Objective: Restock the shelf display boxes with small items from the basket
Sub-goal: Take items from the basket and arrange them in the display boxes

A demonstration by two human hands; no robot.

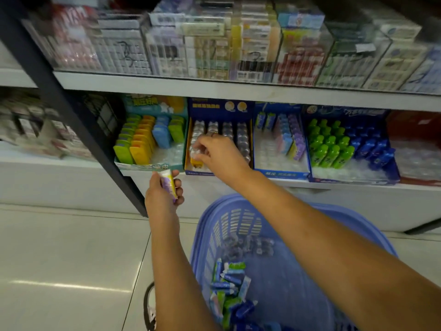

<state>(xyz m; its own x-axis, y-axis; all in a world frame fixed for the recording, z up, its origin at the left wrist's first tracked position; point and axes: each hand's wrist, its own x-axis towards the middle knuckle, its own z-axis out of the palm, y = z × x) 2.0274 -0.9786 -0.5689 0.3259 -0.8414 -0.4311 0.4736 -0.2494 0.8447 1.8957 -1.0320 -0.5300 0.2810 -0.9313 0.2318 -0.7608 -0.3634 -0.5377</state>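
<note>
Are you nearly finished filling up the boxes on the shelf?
About halfway, I'd guess. The dark blue box already holds four long rows. Right now the right hand pinches a clear packet in it, and the left hand holds a purple packet. Left to do: a pile of packets in the basket, and bare slots at the front of the teal box.

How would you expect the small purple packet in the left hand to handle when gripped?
The purple packet is probably light, since the left hand holds it between thumb and fingers alone. Its flat, boxy shape suggests it will not roll. Its shiny wrapper may be a little slippery.
</note>
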